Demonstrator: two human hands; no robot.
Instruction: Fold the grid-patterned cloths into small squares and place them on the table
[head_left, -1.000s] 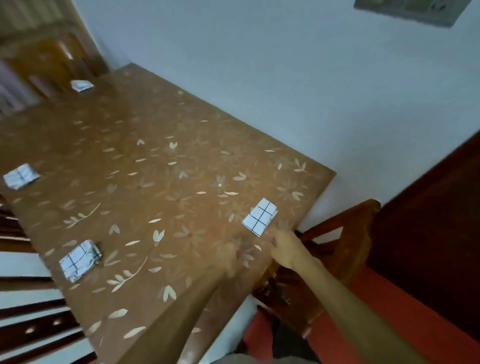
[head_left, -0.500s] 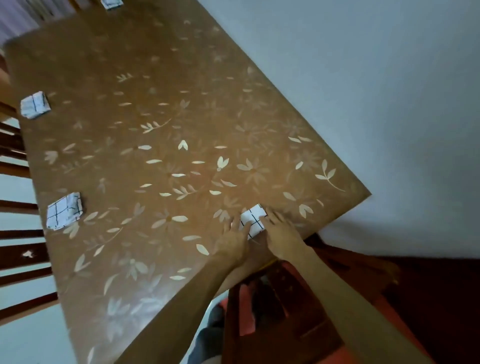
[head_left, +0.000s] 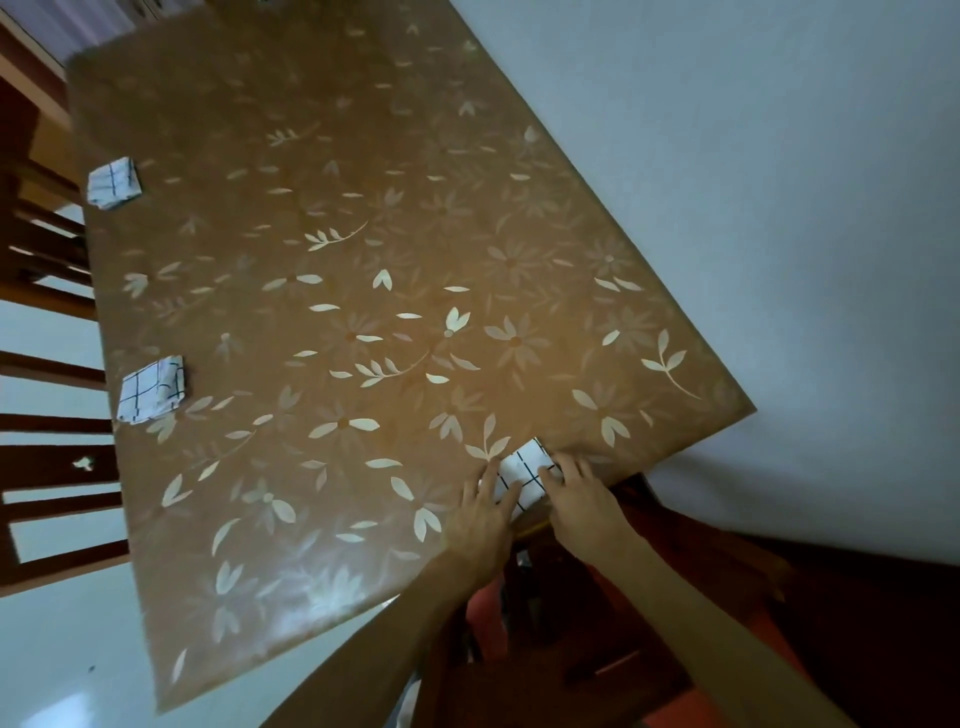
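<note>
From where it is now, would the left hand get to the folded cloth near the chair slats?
Probably yes: bare table lies between the left hand and that cloth, though it's a long stretch.

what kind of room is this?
Probably a home dining room: a long table under a floral brown cover, slat-backed wooden chairs along its far side, plain wall beside it. Both hands press a folded grid cloth at the near edge.

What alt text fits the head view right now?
Both hands, left hand and right hand, press a folded grid cloth flat at the near edge of a floral-patterned table. Two more folded cloths lie along the table's left edge.
</note>
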